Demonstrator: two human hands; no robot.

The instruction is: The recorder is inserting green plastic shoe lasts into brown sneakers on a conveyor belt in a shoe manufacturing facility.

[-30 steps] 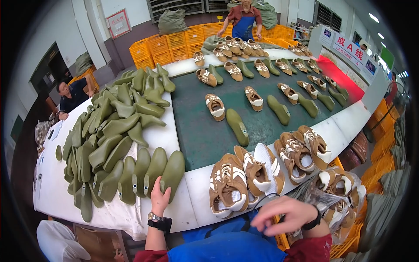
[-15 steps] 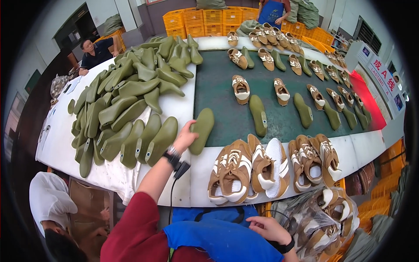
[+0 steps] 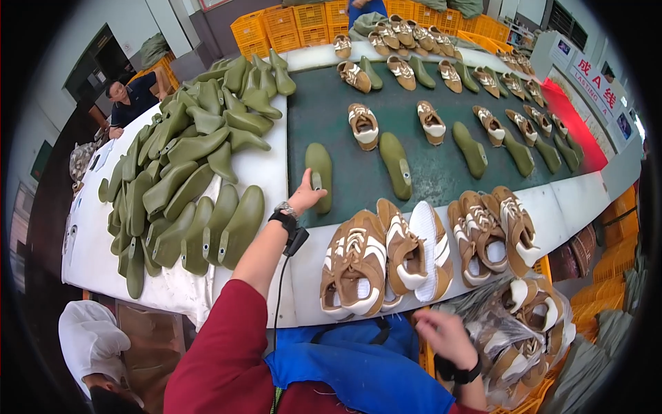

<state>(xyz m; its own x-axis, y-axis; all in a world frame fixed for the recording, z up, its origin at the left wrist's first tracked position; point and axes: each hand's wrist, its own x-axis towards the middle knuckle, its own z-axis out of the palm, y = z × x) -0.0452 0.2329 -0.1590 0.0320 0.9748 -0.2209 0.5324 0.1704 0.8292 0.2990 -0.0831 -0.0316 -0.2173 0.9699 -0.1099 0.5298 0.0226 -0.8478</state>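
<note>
My left hand [image 3: 308, 195] grips the heel end of a green shoe last [image 3: 318, 157] that lies on the dark green belt, its thumb stretched to the right. A second green last [image 3: 396, 165] lies to the right of it, behind a brown-and-white sneaker [image 3: 422, 261] group on the near white edge. My right hand [image 3: 445, 336], slightly blurred, is near the table's front edge, below those sneakers. Its fingers are loosely bent and apart, with nothing seen in them. A large heap of green lasts [image 3: 181, 141] covers the white table on the left.
Brown sneakers [image 3: 363, 125] and lasts stand in rows along the belt [image 3: 427, 181]. A plastic bag of sneakers [image 3: 531, 345] sits at the lower right. Orange crates [image 3: 278, 29] line the back. One person [image 3: 131, 100] is at far left, another [image 3: 89, 338] at lower left.
My left hand has carried the last from the white table's edge onto the belt, away from me. My right hand has risen slightly and moved right. The view has shifted a little.
</note>
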